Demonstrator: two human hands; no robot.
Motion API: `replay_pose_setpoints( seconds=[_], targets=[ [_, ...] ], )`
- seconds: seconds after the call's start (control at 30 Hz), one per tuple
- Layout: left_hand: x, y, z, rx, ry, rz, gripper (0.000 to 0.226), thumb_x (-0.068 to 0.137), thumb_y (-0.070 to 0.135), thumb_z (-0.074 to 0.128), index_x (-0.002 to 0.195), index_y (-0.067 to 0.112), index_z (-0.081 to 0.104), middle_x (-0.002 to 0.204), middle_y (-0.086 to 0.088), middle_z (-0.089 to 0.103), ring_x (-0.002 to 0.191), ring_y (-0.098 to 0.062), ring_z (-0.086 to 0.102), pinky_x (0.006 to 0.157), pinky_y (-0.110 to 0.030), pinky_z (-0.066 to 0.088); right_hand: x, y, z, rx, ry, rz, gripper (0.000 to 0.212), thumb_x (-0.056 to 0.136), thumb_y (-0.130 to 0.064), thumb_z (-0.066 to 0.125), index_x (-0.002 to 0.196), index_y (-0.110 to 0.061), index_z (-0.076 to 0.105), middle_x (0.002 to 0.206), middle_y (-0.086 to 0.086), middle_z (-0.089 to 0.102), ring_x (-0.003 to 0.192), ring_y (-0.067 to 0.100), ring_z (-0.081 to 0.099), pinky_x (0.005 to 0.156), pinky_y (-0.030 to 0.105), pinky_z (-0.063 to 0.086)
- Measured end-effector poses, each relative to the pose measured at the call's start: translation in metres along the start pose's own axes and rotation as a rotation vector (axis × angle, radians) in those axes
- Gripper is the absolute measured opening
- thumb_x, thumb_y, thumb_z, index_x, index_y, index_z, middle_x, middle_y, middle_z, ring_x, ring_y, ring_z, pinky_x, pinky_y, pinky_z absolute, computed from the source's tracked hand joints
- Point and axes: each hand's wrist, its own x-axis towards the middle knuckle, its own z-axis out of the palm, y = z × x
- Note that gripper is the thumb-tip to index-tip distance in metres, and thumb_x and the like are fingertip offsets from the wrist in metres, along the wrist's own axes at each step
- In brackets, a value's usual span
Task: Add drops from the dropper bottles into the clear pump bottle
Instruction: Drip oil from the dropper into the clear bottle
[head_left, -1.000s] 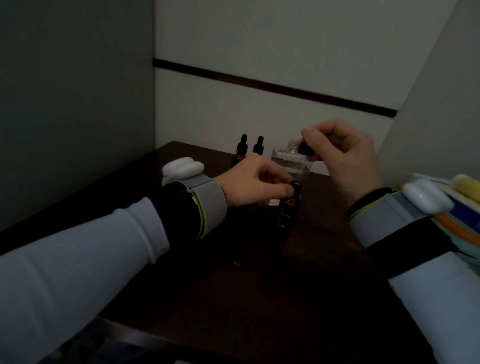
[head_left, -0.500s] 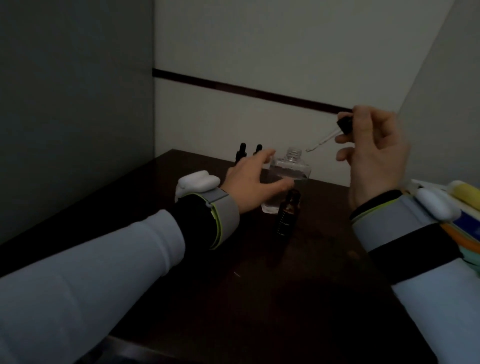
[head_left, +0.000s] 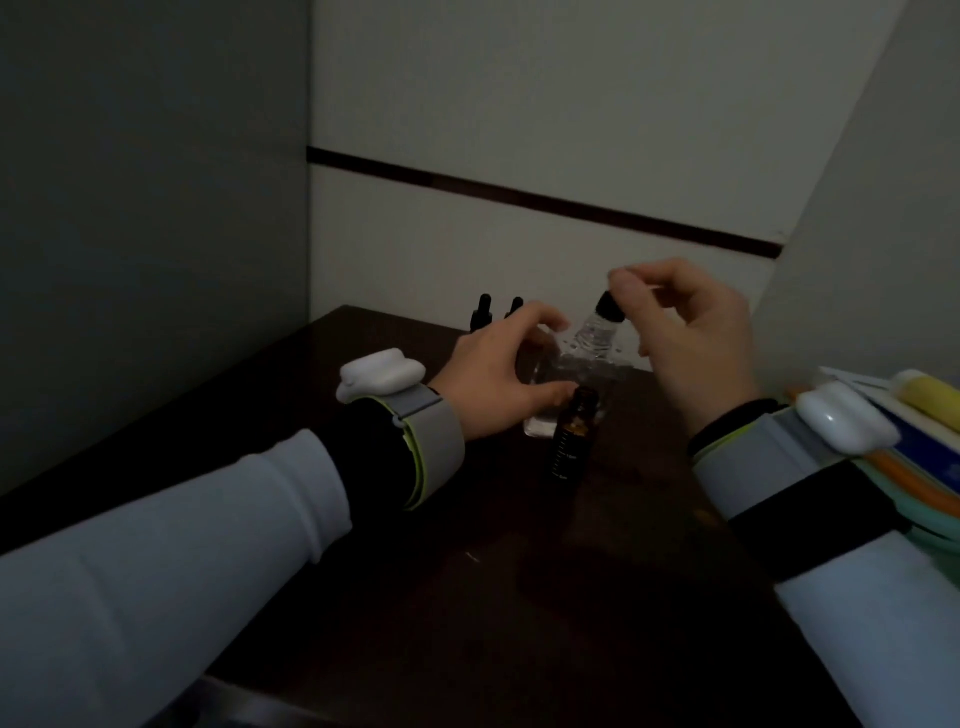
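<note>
While the left hand (head_left: 493, 374) curls its fingers (head_left: 545, 319) round the clear pump bottle (head_left: 592, 358) on the desk (head_left: 467, 571), the right hand (head_left: 696, 343) pinches a black dropper (head_left: 609, 308) over its neck.

Dim indoor corner, probably a home or plain room nook, exact kind unclear. Dark wood counter (head_left: 467, 597), white walls with a dark trim strip (head_left: 519, 195), grey panel (head_left: 156, 208) on the left, dropper bottles (head_left: 484, 310) at the back, colourful stacked items (head_left: 930, 467) at the right edge.

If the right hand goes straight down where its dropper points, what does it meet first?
Likely the open neck of the clear pump bottle, just below the dropper the right hand pinches; depth unclear.
</note>
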Motion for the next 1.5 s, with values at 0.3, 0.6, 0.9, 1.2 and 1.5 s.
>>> replay_pose_setpoints(
  seconds=[0.3,0.6,0.9,1.2,1.5],
  targets=[
    [0.000,0.000,-0.001,-0.028,0.000,-0.008,0.048,0.079,0.029,0.074,0.119,0.024,0.049,0.103,0.011,0.057,0.105,-0.008,0.054,0.089,-0.021,0.038,-0.003,-0.002,0.001,-0.036,-0.018,0.016,0.014,0.086,-0.020,0.067,0.074,-0.026,0.063,0.073,-0.014,0.062,0.069,-0.009,0.056,0.062,0.012,0.042],
    [0.001,-0.001,0.000,-0.019,0.008,0.005,0.049,0.079,0.031,0.074,0.120,0.025,0.049,0.105,0.009,0.057,0.108,-0.011,0.055,0.097,-0.031,0.042,-0.003,0.001,0.002,-0.023,-0.028,0.005,0.005,0.086,-0.018,0.066,0.081,-0.018,0.066,0.074,-0.012,0.062,0.069,-0.011,0.056,0.061,0.007,0.040],
    [0.002,-0.005,0.007,-0.088,-0.100,-0.065,0.061,0.090,0.028,0.060,0.143,0.027,0.028,0.133,-0.003,0.047,0.116,-0.017,0.049,0.097,-0.031,0.040,0.014,-0.017,-0.014,0.135,0.297,-0.090,0.008,0.083,-0.036,0.060,0.083,-0.028,0.063,0.081,-0.006,0.067,0.082,0.012,0.064,0.067,0.026,0.051],
    [0.004,-0.006,0.007,-0.123,-0.111,-0.086,0.060,0.090,0.026,0.060,0.142,0.024,0.030,0.130,-0.005,0.049,0.113,-0.019,0.053,0.097,-0.034,0.044,0.006,-0.004,-0.005,0.040,-0.011,0.001,0.007,0.082,-0.030,0.064,0.076,-0.029,0.065,0.073,-0.013,0.068,0.073,0.000,0.062,0.068,0.019,0.047],
    [0.004,-0.005,0.007,-0.133,-0.103,-0.093,0.059,0.091,0.026,0.060,0.142,0.025,0.030,0.130,-0.004,0.048,0.111,-0.017,0.052,0.087,-0.025,0.035,0.000,-0.003,-0.003,0.010,-0.125,-0.010,0.018,0.085,-0.019,0.068,0.070,-0.029,0.063,0.063,-0.018,0.064,0.065,-0.004,0.056,0.064,0.018,0.045]
  ],
)
